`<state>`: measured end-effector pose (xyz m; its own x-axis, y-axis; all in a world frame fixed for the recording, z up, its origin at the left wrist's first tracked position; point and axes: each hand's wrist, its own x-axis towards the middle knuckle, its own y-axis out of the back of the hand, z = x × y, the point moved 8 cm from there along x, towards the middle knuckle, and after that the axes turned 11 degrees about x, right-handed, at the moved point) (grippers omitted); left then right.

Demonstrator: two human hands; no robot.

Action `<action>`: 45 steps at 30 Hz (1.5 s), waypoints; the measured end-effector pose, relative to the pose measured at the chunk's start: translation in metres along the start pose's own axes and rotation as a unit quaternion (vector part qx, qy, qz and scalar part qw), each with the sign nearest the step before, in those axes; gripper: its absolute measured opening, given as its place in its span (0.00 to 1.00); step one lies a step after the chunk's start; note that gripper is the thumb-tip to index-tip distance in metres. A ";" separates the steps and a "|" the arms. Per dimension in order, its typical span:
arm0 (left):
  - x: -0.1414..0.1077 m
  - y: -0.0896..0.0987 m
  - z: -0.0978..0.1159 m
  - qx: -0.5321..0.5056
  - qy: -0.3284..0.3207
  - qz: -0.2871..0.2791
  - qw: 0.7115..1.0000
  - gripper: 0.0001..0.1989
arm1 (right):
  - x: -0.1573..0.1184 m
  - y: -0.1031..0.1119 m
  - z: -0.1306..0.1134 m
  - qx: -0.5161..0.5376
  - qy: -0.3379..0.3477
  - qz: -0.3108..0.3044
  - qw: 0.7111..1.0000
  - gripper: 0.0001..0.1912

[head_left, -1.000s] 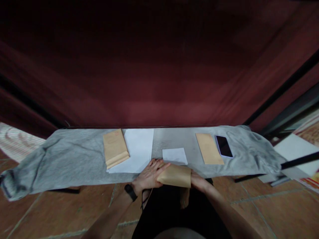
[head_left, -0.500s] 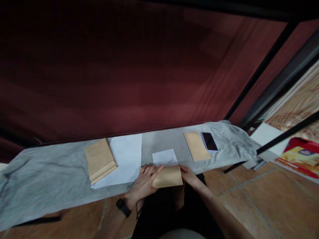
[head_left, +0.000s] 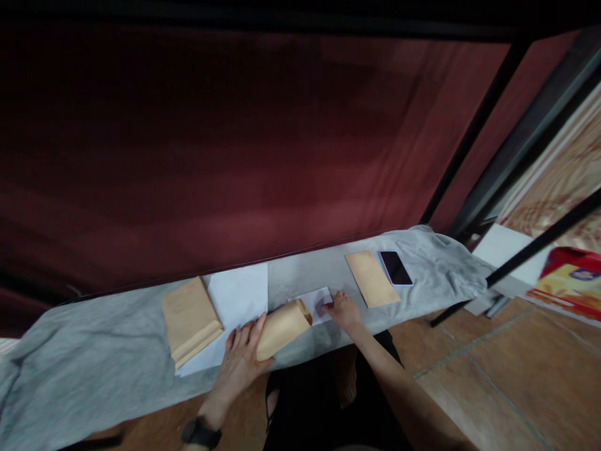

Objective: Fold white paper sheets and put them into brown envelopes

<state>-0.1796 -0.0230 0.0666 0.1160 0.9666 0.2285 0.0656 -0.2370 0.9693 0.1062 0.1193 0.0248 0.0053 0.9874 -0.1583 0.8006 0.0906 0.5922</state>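
A brown paper envelope [head_left: 284, 329] lies slanted at the front of the cloth-covered bench, its mouth bulging open toward the right. My left hand [head_left: 241, 356] grips the envelope's left end, thumb along the lower edge and fingers at the upper one. Just beyond the mouth is a folded white paper [head_left: 320, 297], partly covered by the envelope. My right hand [head_left: 344, 309] holds the paper's right edge, the thumb on top and the other fingers curled. Left of my left hand, a stack of brown envelopes [head_left: 190, 316] rests on white sheets [head_left: 244, 288].
A single flat envelope [head_left: 372, 279] and a phone [head_left: 395, 268] lie to the right on the grey cloth [head_left: 117, 341]. Behind the bench rises a dark red panel [head_left: 263, 156]. A red and yellow package [head_left: 573, 282] is at the far right.
My left hand has shifted left and toward me with the envelope, which is now tilted with its mouth open. My right hand has left the envelope and taken hold of the folded paper.
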 end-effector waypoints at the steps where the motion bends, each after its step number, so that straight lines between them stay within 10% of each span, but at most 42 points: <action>1: -0.002 0.000 -0.001 0.001 0.005 -0.003 1.000 0.51 | 0.001 -0.003 -0.002 -0.009 -0.007 0.002 1.000 0.21; 10: -0.007 0.000 0.000 -0.031 0.029 -0.018 0.999 0.51 | -0.005 0.006 0.002 0.066 0.025 0.004 0.997 0.03; 22: -0.007 -0.010 -0.001 -0.017 0.038 -0.042 0.998 0.54 | -0.019 0.045 0.009 0.384 0.080 0.052 0.919 0.26; 37: -0.008 -0.015 0.004 -0.007 0.007 -0.013 1.000 0.57 | -0.018 0.052 0.006 0.192 0.075 -0.109 0.972 0.13; 45: 0.005 -0.008 0.029 -0.039 -0.020 -0.001 0.999 0.60 | -0.035 -0.002 -0.013 0.175 0.082 -0.120 0.974 0.17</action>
<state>-0.1508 -0.0187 0.0571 0.1546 0.9622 0.2242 -0.0113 -0.2252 0.9743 0.0972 0.0861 0.0394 -0.2800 0.9533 -0.1133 0.9222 0.2998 0.2442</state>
